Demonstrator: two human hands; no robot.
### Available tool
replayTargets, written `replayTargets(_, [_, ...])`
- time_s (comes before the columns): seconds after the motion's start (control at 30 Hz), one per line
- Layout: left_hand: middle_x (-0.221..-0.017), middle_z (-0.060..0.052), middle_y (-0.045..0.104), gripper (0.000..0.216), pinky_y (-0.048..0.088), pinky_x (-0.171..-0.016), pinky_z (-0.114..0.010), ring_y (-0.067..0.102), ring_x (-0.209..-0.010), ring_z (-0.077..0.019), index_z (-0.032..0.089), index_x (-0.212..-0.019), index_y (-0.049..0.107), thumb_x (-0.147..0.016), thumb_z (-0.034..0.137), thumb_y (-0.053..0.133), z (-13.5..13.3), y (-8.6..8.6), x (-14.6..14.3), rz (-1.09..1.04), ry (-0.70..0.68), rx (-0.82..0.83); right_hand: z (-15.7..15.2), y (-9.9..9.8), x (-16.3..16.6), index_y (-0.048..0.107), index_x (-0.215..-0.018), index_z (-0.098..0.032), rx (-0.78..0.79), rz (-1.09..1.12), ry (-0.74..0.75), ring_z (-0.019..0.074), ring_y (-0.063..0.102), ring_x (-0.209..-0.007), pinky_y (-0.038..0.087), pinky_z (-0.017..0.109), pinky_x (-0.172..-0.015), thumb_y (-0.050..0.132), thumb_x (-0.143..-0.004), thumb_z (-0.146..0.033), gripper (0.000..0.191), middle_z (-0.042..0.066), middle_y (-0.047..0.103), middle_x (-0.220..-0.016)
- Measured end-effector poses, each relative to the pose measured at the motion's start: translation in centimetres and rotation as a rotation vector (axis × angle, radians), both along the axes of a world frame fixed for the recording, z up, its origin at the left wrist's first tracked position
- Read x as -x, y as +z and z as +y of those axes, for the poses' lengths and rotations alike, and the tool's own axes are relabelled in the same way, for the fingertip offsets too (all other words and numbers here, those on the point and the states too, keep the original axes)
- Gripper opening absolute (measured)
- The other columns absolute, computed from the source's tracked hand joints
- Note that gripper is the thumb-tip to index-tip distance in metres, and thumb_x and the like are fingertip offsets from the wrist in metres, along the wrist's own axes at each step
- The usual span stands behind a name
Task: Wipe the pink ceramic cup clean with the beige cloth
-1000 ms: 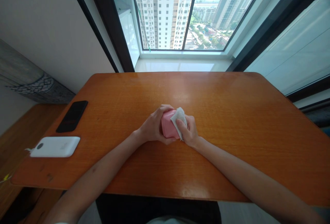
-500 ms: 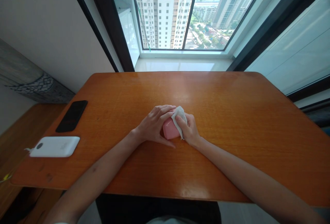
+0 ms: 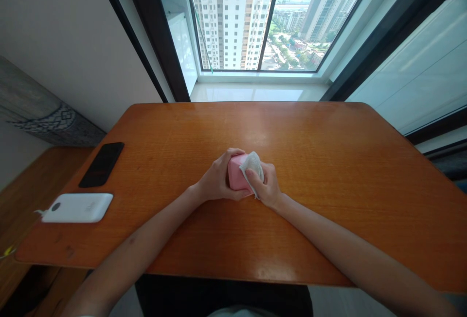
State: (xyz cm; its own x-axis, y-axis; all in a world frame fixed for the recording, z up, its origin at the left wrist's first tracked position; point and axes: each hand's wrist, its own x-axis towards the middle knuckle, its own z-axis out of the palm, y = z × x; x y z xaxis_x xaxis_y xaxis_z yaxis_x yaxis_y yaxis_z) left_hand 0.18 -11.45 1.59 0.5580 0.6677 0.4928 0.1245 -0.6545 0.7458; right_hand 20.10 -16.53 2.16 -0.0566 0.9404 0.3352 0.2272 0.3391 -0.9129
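Note:
A small pink box-like object (image 3: 235, 173) is held over the middle of the wooden table (image 3: 292, 239); its exact kind does not show. My left hand (image 3: 220, 177) grips it from the left, with the thumb along the near side and the fingers over the far side. Against its right side lies a white cloth (image 3: 253, 163), pinched in my right hand (image 3: 269, 185) with the thumb pressing on the cloth. The cloth and my right hand hide the right part of the pink object.
On the table's left side lie a black phone (image 3: 102, 164) and a white flat device (image 3: 77, 208) with a cable at its left end. A wooden bench (image 3: 22, 195) is at the left. Beyond the far table edge is a window (image 3: 262, 25).
My left thumb and fingers have closed around the pink object, where the thumb was stretched away before. The object has turned slightly. My right hand keeps the cloth against it.

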Motion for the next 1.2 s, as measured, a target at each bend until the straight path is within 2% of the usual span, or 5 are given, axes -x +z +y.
replayTargets(0.17, [-0.14, -0.013, 0.067, 0.101, 0.064, -0.097, -0.048, 0.075, -0.114, -0.0326, 0.026, -0.153, 0.046, -0.075, 0.07, 0.092, 0.2, -0.8, 0.1, 0.014, -0.008, 0.138, 0.2, 0.0, 0.2, 0.053, -0.072, -0.021, 0.096, 0.074, -0.009, 0.0118, 0.035, -0.062, 0.031, 0.029, -0.056, 0.063, -0.098, -0.074, 0.06, -0.003, 0.044, -0.066])
replayTargets(0.47, [-0.169, -0.023, 0.048, 0.134, 0.05, -0.124, -0.065, 0.055, -0.154, -0.0461, 0.032, -0.169, 0.031, -0.063, 0.073, 0.101, 1.1, -0.9, 1.1, 0.176, -0.019, -0.404, 0.4, -0.3, 0.2, 0.058, -0.075, -0.02, 0.168, 0.182, -0.018, 0.0127, 0.038, -0.063, 0.034, 0.029, -0.057, 0.065, -0.097, -0.075, 0.06, -0.002, 0.048, -0.068])
replayTargets(0.77, [-0.144, -0.016, 0.065, 0.111, 0.06, -0.11, -0.054, 0.071, -0.128, -0.0385, 0.026, -0.155, 0.046, -0.063, 0.062, 0.097, 0.5, -0.4, 0.2, 0.032, -0.002, -0.13, 0.1, -0.1, 0.2, 0.055, -0.073, -0.02, 0.04, 0.073, -0.019, 0.0123, 0.037, -0.062, 0.032, 0.029, -0.057, 0.061, -0.099, -0.073, 0.059, -0.002, 0.046, -0.067])
replayTargets(0.97, [-0.124, -0.011, 0.073, 0.088, 0.061, -0.096, -0.043, 0.074, -0.106, -0.0304, 0.02, -0.142, 0.057, -0.086, 0.086, 0.072, 0.6, -0.8, 0.0, -0.05, -0.045, 0.269, 0.0, 0.3, 0.3, 0.052, -0.069, -0.021, 0.036, -0.025, -0.018, 0.0117, 0.037, -0.058, 0.03, 0.029, -0.054, 0.062, -0.097, -0.073, 0.059, -0.003, 0.045, -0.063])
replayTargets(1.2, [-0.157, -0.018, 0.058, 0.103, 0.05, -0.125, -0.06, 0.059, -0.147, -0.0411, 0.027, -0.159, 0.048, -0.081, 0.086, 0.08, 1.2, -1.2, 0.8, -0.109, -0.047, -0.045, -0.1, 0.3, 0.3, 0.052, -0.068, -0.021, 0.039, -0.008, 0.001, 0.0117, 0.038, -0.059, 0.031, 0.029, -0.055, 0.063, -0.098, -0.07, 0.058, -0.003, 0.046, -0.063])
